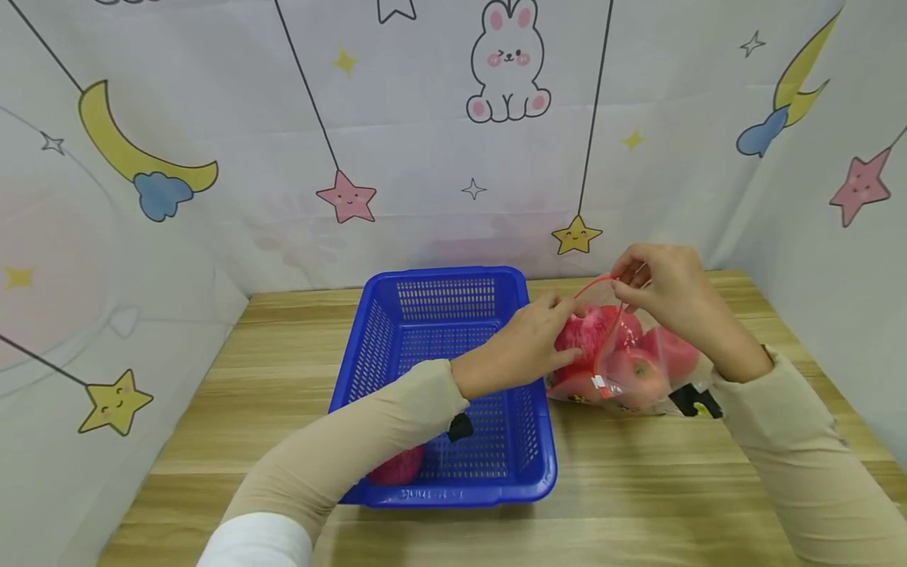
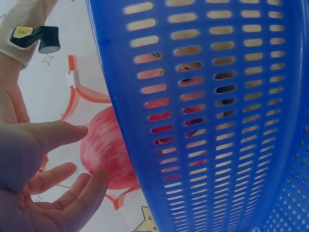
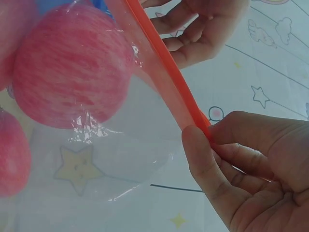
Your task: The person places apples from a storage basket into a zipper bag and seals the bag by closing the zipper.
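A clear zip bag (image 1: 659, 331) with a red zip edge holds several red apples (image 1: 641, 378) right of the basket. My right hand (image 1: 662, 287) pinches the bag's edge between thumb and fingers, raising one side of the mouth; the right wrist view shows this pinch on the red strip (image 3: 166, 67). My left hand (image 1: 527, 342) is at the mouth with fingers spread around a streaked red apple (image 2: 108, 150). Thumb and fingertips are at that apple's near side; firm contact cannot be made out. Another red apple (image 1: 400, 466) lies in the blue basket's near left corner, partly behind my left forearm.
The blue perforated plastic basket (image 1: 549, 472) stands mid-table, its right wall beside the bag. My left forearm crosses over it. The table (image 1: 283, 354) has a wood-grain top, bounded at the back and sides by a printed white cloth (image 1: 425, 157).
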